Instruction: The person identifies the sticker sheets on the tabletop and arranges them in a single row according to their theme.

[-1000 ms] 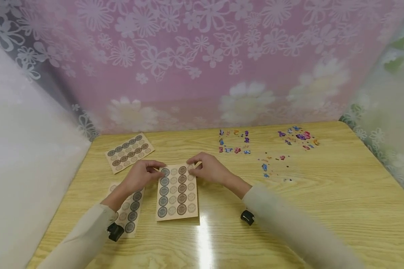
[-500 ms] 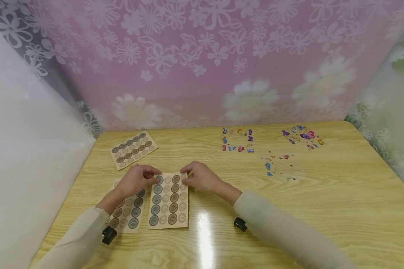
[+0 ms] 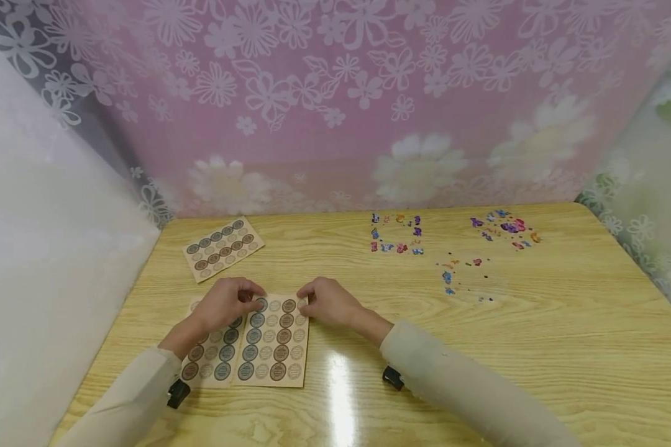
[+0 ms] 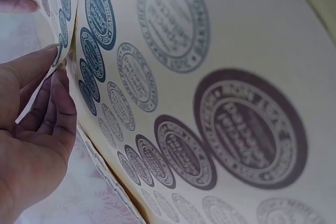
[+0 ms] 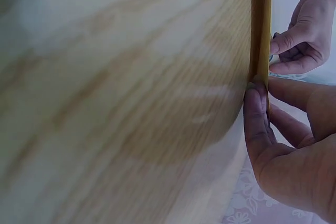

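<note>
A beige sheet of round stickers [image 3: 267, 366] stands out in the head view, with columns of blue, pale and brown circles. My left hand [image 3: 223, 304] pinches its top left corner between thumb and fingers. At the top right corner, my right hand [image 3: 332, 302] holds it the same way. A second sticker sheet [image 3: 208, 371] lies under my left wrist, its right side against the held one. The left wrist view shows this second sheet [image 4: 173, 98] up close. In the right wrist view the held sheet [image 5: 261, 30] appears edge-on, so its face is hidden there.
A third sticker sheet [image 3: 223, 248] lies slanted at the table's back left. Small colourful flower and butterfly stickers form a square [image 3: 387, 247], a round cluster [image 3: 510, 228] and a sparse group [image 3: 447, 277] on the right. A patterned curtain [image 3: 335, 124] hangs behind the wooden table [image 3: 425, 385].
Both hands have drawn the held sheet leftward and toward the person. Its left edge has come up against the second sheet. The grip at both top corners is unchanged.
</note>
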Available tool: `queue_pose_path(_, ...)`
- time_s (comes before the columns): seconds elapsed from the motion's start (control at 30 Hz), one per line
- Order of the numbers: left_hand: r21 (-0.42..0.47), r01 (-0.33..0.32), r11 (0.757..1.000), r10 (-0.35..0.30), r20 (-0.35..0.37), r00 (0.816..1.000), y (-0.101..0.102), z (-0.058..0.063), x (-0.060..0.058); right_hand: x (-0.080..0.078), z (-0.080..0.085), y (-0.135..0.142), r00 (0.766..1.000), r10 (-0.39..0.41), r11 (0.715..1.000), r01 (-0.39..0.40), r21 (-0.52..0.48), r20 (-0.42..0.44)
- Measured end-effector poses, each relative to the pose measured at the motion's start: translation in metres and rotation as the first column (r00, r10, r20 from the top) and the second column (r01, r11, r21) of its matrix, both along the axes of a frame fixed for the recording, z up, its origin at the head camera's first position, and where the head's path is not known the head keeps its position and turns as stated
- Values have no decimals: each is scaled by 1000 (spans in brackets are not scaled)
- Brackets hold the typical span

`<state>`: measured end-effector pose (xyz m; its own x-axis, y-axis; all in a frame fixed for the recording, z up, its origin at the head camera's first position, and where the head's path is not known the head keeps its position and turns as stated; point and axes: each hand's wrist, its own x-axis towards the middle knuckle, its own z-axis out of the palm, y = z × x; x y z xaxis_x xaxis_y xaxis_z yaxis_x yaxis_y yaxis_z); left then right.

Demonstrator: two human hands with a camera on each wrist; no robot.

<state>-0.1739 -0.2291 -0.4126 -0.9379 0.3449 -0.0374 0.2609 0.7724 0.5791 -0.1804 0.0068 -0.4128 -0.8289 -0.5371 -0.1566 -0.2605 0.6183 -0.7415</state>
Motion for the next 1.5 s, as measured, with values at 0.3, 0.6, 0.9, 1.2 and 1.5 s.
queue_pose_path(0.3, -53, 11, 999, -13, -34, 999, -1, 0, 1, 2, -1, -2, 1000, -1, 1000, 1, 13, -5)
queue_pose_path(0.6, -54, 8, 999, -10, -23, 1000, -3, -1, 2, 3, -3, -4, 1000, -19, 1000, 20, 18, -18)
queue_pose_path(0.9, -98, -1, 995, -2, -33, 999, -2, 2, 0, 7, -3, -5, 990, -8, 998, 16, 56, -143)
queue_pose_path(1.2, -170, 55, 984, -74, -108, 991, -3, 4, -2, 11, -2, -6, 977, 15, 994, 8, 108, -212)
queue_pose_path(1.5, -260, 81, 962, -121, -145, 982, -4, 5, -2, 16, 2, -6, 951, 31, 976, 37, 213, -307)
